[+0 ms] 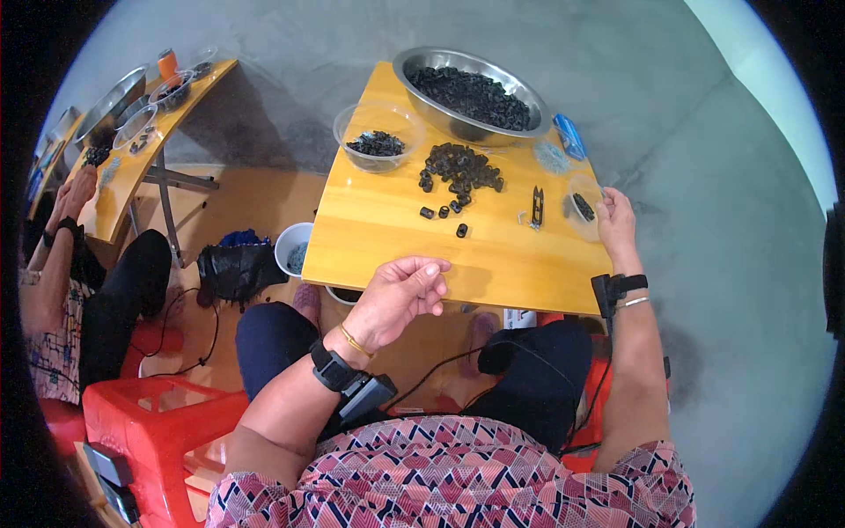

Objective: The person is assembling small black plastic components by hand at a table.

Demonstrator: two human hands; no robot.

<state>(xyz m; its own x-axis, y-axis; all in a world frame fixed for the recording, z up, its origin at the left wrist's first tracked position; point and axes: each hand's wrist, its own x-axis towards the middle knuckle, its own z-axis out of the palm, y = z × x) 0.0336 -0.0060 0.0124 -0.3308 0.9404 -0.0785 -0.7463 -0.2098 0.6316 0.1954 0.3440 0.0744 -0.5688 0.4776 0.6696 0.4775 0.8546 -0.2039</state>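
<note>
My left hand is over the near edge of the wooden table, thumb and fingers pinched together; whatever they hold, if anything, is too small to make out. At the table's right edge my right hand has its fingers closed on the rim of a small clear plastic cup with small black pieces in it. Left of that cup lie black thread snips. A heap of small black cylindrical parts covers the middle of the table, with several loose ones nearer me.
A steel basin full of black parts stands at the back, beside a clear bowl. Blue bits and a blue packet lie at the far right. Another person's hands are at a table on the left. A red stool stands nearby.
</note>
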